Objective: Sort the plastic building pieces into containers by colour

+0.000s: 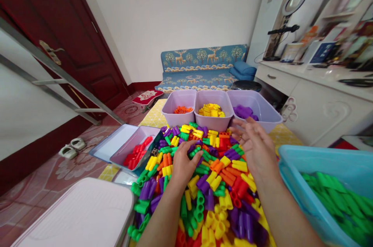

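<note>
A large heap of joined plastic tube building pieces (215,179) in yellow, green, purple, red and orange covers the table before me. Over the heap's left-middle part, my left hand (186,161) reaches down with thumb and fingers apart, close to purple and green pieces. Nothing shows in its grasp, though the fingertips are partly hidden. My right hand (256,144) is raised at the front of the right lilac bin (266,116), its fingers spread and no piece visible in them. Purple pieces (244,111) lie inside that bin.
One lilac bin (171,114) holds orange pieces, the middle lilac bin (214,123) yellow. Red pieces fill part of a left container (122,157). A turquoise tub (294,157) with green pieces stands right. A pale lid (84,212) lies front left; a ladder (58,72) leans beyond.
</note>
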### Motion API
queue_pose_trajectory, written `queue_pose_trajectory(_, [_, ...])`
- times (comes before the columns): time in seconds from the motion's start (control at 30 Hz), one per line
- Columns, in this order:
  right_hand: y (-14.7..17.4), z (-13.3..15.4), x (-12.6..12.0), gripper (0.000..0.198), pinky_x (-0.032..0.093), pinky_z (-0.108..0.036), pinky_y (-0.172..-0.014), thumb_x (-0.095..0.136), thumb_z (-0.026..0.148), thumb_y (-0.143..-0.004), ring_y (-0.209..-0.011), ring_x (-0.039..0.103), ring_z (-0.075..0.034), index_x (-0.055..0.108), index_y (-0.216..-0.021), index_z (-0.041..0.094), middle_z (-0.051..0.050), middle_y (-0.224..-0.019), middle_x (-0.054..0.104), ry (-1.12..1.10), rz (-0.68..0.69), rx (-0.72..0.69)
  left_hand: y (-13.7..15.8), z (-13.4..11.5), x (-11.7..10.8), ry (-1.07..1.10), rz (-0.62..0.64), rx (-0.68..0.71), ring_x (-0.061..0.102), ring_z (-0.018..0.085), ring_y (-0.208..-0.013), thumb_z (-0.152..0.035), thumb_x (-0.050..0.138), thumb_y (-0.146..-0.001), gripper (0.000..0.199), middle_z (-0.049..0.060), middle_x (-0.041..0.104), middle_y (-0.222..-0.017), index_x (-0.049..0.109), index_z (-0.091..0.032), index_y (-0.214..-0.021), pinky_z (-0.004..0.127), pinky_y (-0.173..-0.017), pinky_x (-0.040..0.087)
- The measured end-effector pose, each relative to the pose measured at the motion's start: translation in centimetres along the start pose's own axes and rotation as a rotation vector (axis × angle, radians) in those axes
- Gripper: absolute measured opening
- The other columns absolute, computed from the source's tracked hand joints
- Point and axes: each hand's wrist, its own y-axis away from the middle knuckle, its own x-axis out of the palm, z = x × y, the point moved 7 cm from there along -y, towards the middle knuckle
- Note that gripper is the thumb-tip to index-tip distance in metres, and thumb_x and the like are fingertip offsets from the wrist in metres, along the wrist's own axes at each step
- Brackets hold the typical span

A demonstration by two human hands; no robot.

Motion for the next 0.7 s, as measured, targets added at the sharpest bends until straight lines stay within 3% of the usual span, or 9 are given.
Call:
queue_pose_trajectory(0.1, [-0.1, 0.2, -0.1, 0.044, 0.053, -0.027, -0.071, 0.070, 0.043, -0.072, -0.088, 0.068, -0.016, 0.060, -0.110, 0.023, -0.006, -0.107, 0.070, -0.124, -0.060, -0.012, 0.2, -0.5, 0.1, 0.118, 0.012, 0.030, 0.059, 0.025, -0.111, -0.026, 0.069, -0.078, 0.041, 0.009, 0.064, -0.118, 0.062, -0.022, -0.118, 0.040, -0.095, 0.048])
queue_pose_trajectory(0.2, [0.0, -1.5, 0.2, 0.040, 0.052, -0.026, -0.068, 0.070, 0.044, -0.072, -0.084, 0.067, -0.017, 0.065, -0.102, 0.019, -0.007, -0.098, 0.071, 0.126, 0.029, 0.077, 0.4, -0.6, 0.7, 0.205, 0.060, 0.018, 0.057, 0.024, -0.116, -0.018, 0.068, -0.076, 0.052, 0.009, 0.057, -0.129, 0.056, -0.025, -0.127, 0.035, -0.088, 0.053])
queue_pose_trajectory(0.27, [0.1, -2.9, 0.7, 0.034, 0.053, -0.031, -0.073, 0.067, 0.043, -0.074, -0.085, 0.067, -0.020, 0.067, -0.096, 0.017, -0.008, -0.093, 0.072, 0.327, 0.148, 0.092, 0.4, -0.6, 1.0, 0.255, 0.087, 0.013, 0.056, 0.023, -0.118, -0.011, 0.064, -0.076, 0.054, 0.009, 0.056, -0.131, 0.055, -0.025, -0.128, 0.032, -0.086, 0.055])
queue_pose_trajectory(0.37, [0.6, -4.6, 1.9, 0.027, 0.052, -0.038, -0.083, 0.064, 0.034, -0.075, -0.089, 0.067, -0.022, 0.068, -0.095, 0.018, -0.008, -0.096, 0.072, 0.570, 0.312, 0.038, 0.4, -0.4, 1.3, 0.298, 0.107, -0.004, 0.058, 0.023, -0.116, -0.009, 0.062, -0.077, 0.050, 0.009, 0.059, -0.127, 0.057, -0.023, -0.125, 0.031, -0.085, 0.056])
queue_pose_trajectory(0.5, [2.3, -6.1, 4.1, 0.041, 0.054, -0.033, -0.075, 0.063, 0.022, -0.072, -0.085, 0.067, -0.019, 0.065, -0.113, 0.021, -0.005, -0.105, 0.071, 0.685, 0.529, 0.031, 0.3, 0.0, 1.4, 0.352, 0.111, -0.013, 0.063, 0.023, -0.107, -0.017, 0.059, -0.083, 0.040, 0.008, 0.066, -0.118, 0.058, -0.020, -0.122, 0.034, -0.088, 0.055])
queue_pose_trajectory(0.6, [3.1, -6.2, 4.9, 0.045, 0.053, -0.030, -0.070, 0.062, 0.022, -0.074, -0.078, 0.066, -0.017, 0.062, -0.119, 0.022, -0.004, -0.103, 0.070, 0.708, 0.557, 0.035, 0.2, -0.2, 1.1, 0.305, 0.084, 0.016, 0.066, 0.022, -0.100, -0.019, 0.056, -0.087, 0.031, 0.007, 0.070, -0.110, 0.061, -0.019, -0.118, 0.036, -0.090, 0.053])
queue_pose_trajectory(0.7, [3.2, -5.8, 5.2, 0.035, 0.052, -0.032, -0.073, 0.061, 0.029, -0.078, -0.080, 0.066, -0.019, 0.065, -0.112, 0.021, -0.004, -0.098, 0.071, 0.732, 0.565, 0.011, 0.1, -0.4, 0.6, 0.251, 0.064, 0.029, 0.066, 0.021, -0.097, -0.021, 0.056, -0.087, 0.026, 0.006, 0.071, -0.107, 0.066, -0.019, -0.111, 0.035, -0.090, 0.052])
